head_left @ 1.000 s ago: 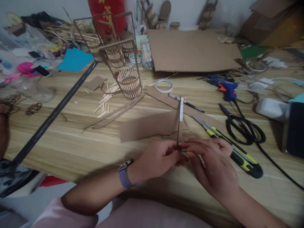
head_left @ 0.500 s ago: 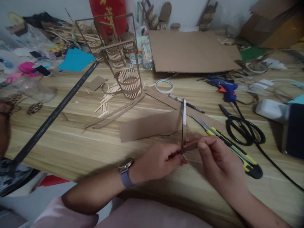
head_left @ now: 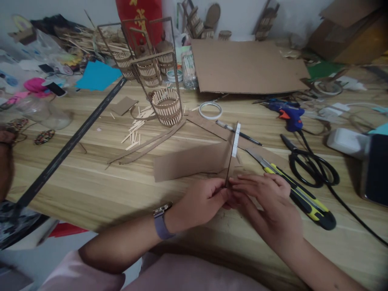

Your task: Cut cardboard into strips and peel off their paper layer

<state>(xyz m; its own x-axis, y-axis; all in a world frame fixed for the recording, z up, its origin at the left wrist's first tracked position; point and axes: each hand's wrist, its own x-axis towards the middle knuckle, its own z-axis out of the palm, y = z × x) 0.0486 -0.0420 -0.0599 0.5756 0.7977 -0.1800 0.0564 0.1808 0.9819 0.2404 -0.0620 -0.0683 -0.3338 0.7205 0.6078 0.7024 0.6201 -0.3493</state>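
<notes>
A thin cardboard strip (head_left: 230, 161) with a white piece (head_left: 236, 140) near its upper end stands up from the fingers of my left hand (head_left: 201, 202), which pinch its lower end. My right hand (head_left: 266, 206) meets the left one there, its fingers fairly straight and lying against the strip's base; whether they grip anything is hidden. Behind the hands a flat cardboard piece (head_left: 188, 161) lies on the wooden table (head_left: 91, 186). A yellow and black utility knife (head_left: 306, 198) rests just right of my right hand.
Black scissors (head_left: 313, 165), a blue glue gun (head_left: 287, 113) and its cable lie to the right. A slatted basket (head_left: 166, 107), loose sticks (head_left: 136, 125) and a tape roll (head_left: 210, 110) are behind. A large cardboard sheet (head_left: 248, 66) lies farther back. Another person's arm (head_left: 6, 165) shows at far left.
My right hand has gone from pinching a brown strip end to lying with straighter fingers close against my left hand. The upright strip now leans to the right.
</notes>
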